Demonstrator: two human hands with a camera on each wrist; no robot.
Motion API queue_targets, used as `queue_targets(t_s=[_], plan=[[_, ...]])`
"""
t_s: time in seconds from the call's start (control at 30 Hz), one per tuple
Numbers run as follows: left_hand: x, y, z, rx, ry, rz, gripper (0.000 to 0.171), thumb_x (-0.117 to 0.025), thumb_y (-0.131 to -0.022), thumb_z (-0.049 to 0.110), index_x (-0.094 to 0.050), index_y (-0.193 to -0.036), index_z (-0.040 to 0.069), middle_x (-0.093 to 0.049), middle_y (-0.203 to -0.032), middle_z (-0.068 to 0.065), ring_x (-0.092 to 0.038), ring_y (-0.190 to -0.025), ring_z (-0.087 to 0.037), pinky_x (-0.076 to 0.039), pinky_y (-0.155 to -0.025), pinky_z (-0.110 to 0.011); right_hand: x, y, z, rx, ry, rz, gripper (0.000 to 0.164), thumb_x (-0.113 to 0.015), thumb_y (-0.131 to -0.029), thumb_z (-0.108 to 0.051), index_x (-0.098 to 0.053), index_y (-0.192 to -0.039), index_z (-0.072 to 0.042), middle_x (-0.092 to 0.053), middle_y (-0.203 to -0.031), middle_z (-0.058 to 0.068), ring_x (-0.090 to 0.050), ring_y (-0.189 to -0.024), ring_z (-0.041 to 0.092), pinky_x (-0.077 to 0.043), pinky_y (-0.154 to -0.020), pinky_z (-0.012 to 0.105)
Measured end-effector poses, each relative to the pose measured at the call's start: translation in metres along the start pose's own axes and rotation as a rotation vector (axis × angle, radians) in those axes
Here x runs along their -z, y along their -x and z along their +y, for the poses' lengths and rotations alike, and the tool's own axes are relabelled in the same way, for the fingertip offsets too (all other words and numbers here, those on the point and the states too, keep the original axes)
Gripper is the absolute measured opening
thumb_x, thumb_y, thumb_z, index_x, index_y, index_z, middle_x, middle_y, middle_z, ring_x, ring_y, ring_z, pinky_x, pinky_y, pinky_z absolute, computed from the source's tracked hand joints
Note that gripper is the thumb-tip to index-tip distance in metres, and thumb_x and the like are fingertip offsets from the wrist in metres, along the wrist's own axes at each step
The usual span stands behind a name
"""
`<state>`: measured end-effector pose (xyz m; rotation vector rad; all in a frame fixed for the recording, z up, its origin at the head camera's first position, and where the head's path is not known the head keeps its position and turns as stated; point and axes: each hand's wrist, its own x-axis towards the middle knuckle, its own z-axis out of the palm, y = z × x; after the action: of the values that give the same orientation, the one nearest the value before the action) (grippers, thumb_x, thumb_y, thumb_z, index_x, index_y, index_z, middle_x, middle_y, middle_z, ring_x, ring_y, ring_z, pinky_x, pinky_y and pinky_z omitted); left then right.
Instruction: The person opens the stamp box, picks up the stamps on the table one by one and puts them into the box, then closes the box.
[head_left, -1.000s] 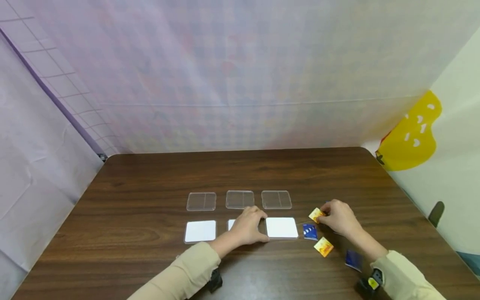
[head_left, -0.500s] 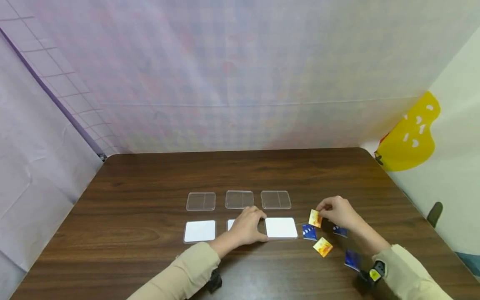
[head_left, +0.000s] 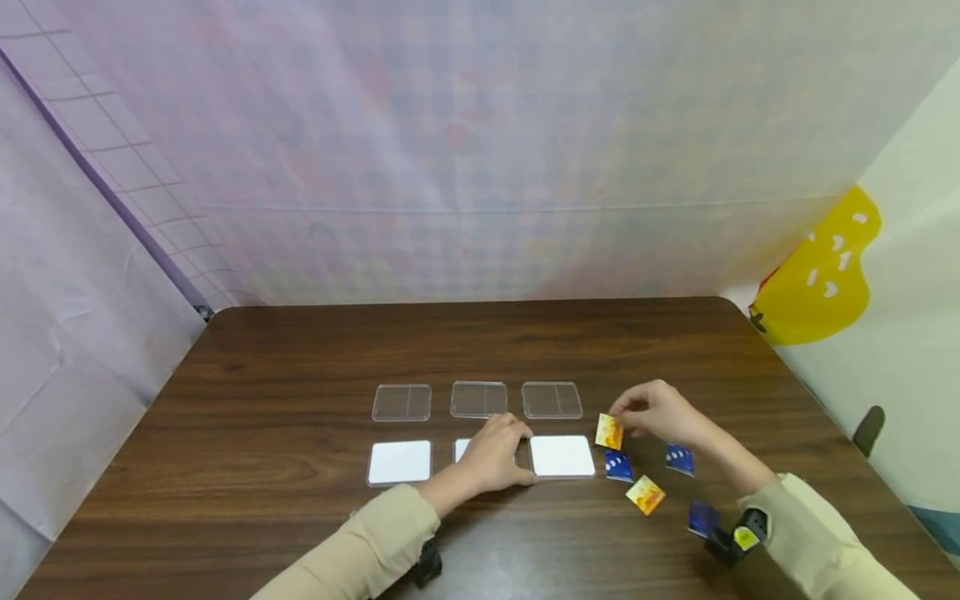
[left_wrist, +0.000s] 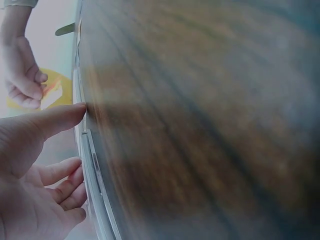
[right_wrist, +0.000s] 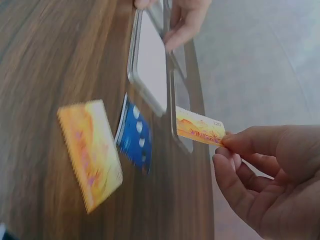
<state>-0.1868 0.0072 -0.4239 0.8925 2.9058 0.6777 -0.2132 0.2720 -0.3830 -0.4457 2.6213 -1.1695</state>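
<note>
My right hand [head_left: 652, 410] pinches a small orange card [head_left: 608, 432] [right_wrist: 199, 130] just above the table, right of the rightmost white tile [head_left: 562, 455]. My left hand [head_left: 491, 454] rests on the middle white tile [head_left: 462, 449], covering most of it, with the thumb against that tile's right edge. In the left wrist view the left hand [left_wrist: 35, 165] lies beside the tile's edge [left_wrist: 92, 175]. On the table near the right hand lie a blue card [head_left: 618, 465] [right_wrist: 134, 133], a second orange card [head_left: 647, 493] [right_wrist: 91, 151] and two more blue cards [head_left: 679, 459] [head_left: 702, 517].
Three clear square lids [head_left: 477, 399] lie in a row behind three white tiles, the left one [head_left: 401, 462] uncovered. The brown table [head_left: 300, 358] ends at a draped backdrop behind and to the left. A yellow shape [head_left: 821, 275] hangs at the right.
My right hand has lifted the orange card and carried it left toward the rightmost white tile, uncovering a blue card behind it. The left hand has stayed on the middle tile.
</note>
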Motion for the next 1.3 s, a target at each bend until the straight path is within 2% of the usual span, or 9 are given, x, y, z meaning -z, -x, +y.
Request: queue_targets(t_s=[0.33,0.53,0.77,0.97,1.13,1.3], plan=[[-0.002,-0.001,0.001,0.002,-0.034,-0.006,0.055,-0.079,-0.064,0.036,-0.062,-0.107,0.005,-0.056,-0.099,-0.003,-0.051,-0.095,-0.017,-0.042,-0.085,-0.024,-0.026,-0.016,-0.020,0.086,-0.035,-0.104,0.010,-0.061,-0.082,-0.002,-0.066,-0.086,0.005,-0.066,-0.082,0.012,-0.060,-0.067,0.018,-0.053,-0.055,0.028],[-0.002,-0.002,0.001,0.009,-0.036,-0.012,0.056,-0.078,-0.065,0.038,-0.062,-0.107,0.006,-0.056,-0.100,-0.002,-0.050,-0.094,-0.016,-0.043,-0.083,-0.023,-0.043,-0.026,-0.022,0.104,-0.080,-0.148,0.009,-0.062,-0.080,0.000,-0.066,-0.084,0.006,-0.065,-0.078,0.011,-0.056,-0.062,0.015,-0.052,-0.052,0.029],[-0.001,-0.001,0.001,0.006,-0.024,-0.001,0.056,-0.079,-0.064,0.037,-0.062,-0.106,0.005,-0.055,-0.098,-0.002,-0.050,-0.093,-0.016,-0.043,-0.083,-0.024,-0.058,-0.035,-0.021,0.127,-0.102,-0.167,0.009,-0.062,-0.076,0.003,-0.066,-0.083,0.008,-0.065,-0.074,0.012,-0.054,-0.058,0.010,-0.049,-0.048,0.024],[-0.002,-0.001,-0.001,-0.004,-0.024,-0.001,0.054,-0.079,-0.064,0.036,-0.062,-0.105,0.005,-0.055,-0.098,-0.002,-0.049,-0.093,-0.016,-0.042,-0.084,-0.024,-0.067,-0.037,-0.024,0.159,-0.011,-0.138,0.007,-0.061,-0.075,0.004,-0.067,-0.079,0.004,-0.066,-0.073,0.009,-0.055,-0.057,0.009,-0.049,-0.048,0.022],[-0.002,-0.001,-0.001,-0.011,-0.028,0.002,0.054,-0.079,-0.064,0.037,-0.062,-0.105,0.006,-0.055,-0.098,-0.001,-0.050,-0.093,-0.016,-0.042,-0.084,-0.024,-0.073,-0.035,-0.025,0.196,0.095,-0.074,0.011,-0.058,-0.073,0.006,-0.067,-0.075,0.000,-0.065,-0.069,0.005,-0.051,-0.050,0.004,-0.046,-0.045,0.019],[-0.002,-0.001,-0.001,-0.007,-0.026,0.001,0.054,-0.079,-0.065,0.037,-0.062,-0.105,0.006,-0.055,-0.098,-0.001,-0.050,-0.094,-0.016,-0.042,-0.084,-0.024,-0.077,-0.034,-0.027,0.247,0.198,-0.007,0.011,-0.060,-0.070,0.006,-0.067,-0.072,-0.003,-0.064,-0.067,0.001,-0.051,-0.055,0.002,-0.045,-0.050,0.018]])
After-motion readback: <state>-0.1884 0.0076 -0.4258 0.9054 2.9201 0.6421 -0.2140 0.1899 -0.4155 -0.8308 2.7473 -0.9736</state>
